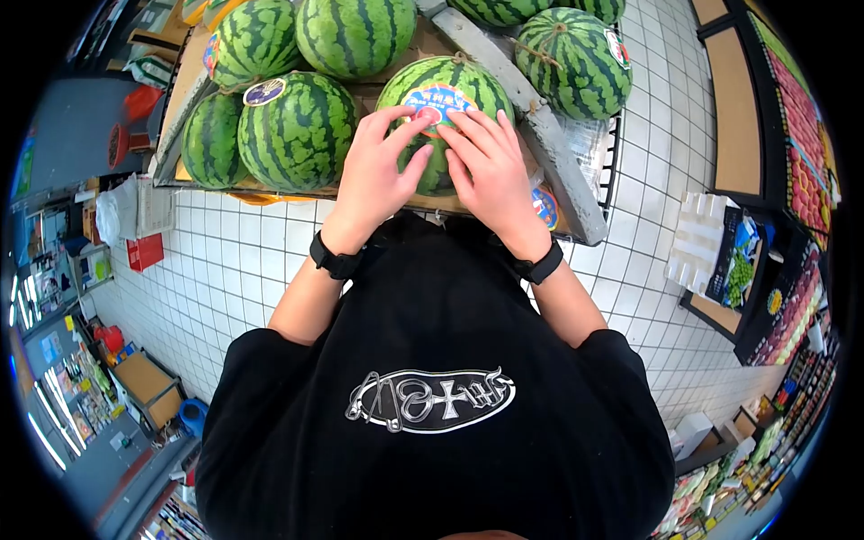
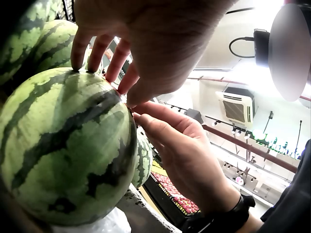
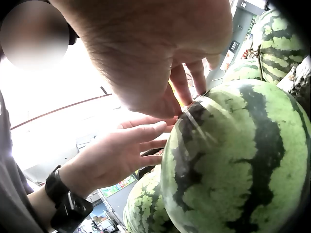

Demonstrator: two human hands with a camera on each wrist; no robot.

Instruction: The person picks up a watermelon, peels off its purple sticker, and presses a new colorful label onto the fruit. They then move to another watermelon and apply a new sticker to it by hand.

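Observation:
Both hands meet over a striped watermelon [image 1: 438, 171] at the front of the display. On its upper side is a blue and red oval sticker [image 1: 443, 94], partly covered by fingers. My left hand [image 1: 380, 171] touches the sticker's left part with extended fingers, thumb lower on the rind. From the other side, my right hand [image 1: 497, 173] rests its fairly straight fingertips on the sticker's right edge. In the left wrist view the melon [image 2: 63, 145] fills the left side, and the right hand's thumb and index finger come close together at the sticker's edge.
Several more watermelons [image 1: 297, 130] lie behind and to the left. A grey divider board [image 1: 540, 135] separates another watermelon [image 1: 573, 67] on the right. Fruit shelves [image 1: 792, 135] and a white crate [image 1: 697, 236] stand farther right, over a white tiled floor [image 1: 243, 261].

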